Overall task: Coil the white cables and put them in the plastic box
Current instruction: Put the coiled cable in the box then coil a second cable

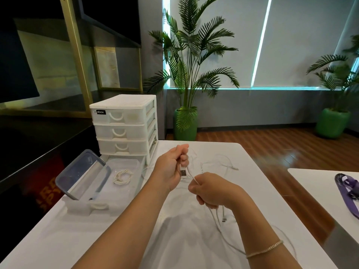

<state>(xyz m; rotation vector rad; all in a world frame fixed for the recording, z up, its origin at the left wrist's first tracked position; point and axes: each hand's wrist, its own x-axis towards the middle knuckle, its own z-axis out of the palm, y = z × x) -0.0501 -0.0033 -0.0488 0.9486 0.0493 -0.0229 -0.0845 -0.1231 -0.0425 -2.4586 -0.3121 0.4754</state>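
Left hand (171, 167) pinches white cable (191, 176) beside USB plug (183, 172); right hand (210, 190) grips cable below. Keep loops even, plug end fixed between fingers.

purple strap (347, 193): cut off at right edge | loose cables (219, 164): blurred

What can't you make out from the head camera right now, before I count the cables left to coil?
- Loose cables beyond the hands: blurred and white on the white table, so their number is unclear.
- Cable held between left hand and right hand: its lower run drops behind the right wrist.
- Coiled cable in the plastic box: too small to tell whether it is one or several.
- Purple item: cut off by the right edge.
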